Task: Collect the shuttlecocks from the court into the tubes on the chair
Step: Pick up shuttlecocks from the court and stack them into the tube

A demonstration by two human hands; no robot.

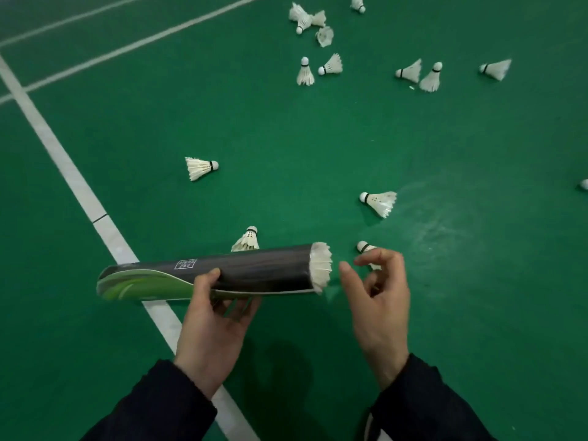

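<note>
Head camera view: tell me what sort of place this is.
Most likely an indoor badminton court. The floor is green sports matting with white boundary lines, feather shuttlecocks lie scattered across it, and the left hand holds a shuttlecock tube with feathers showing at its open end.

One tube (254, 268); one shuttlecock (321, 265) in its mouth; perhaps fourteen loose shuttlecocks (200, 168), far cluster hard to separate
</note>
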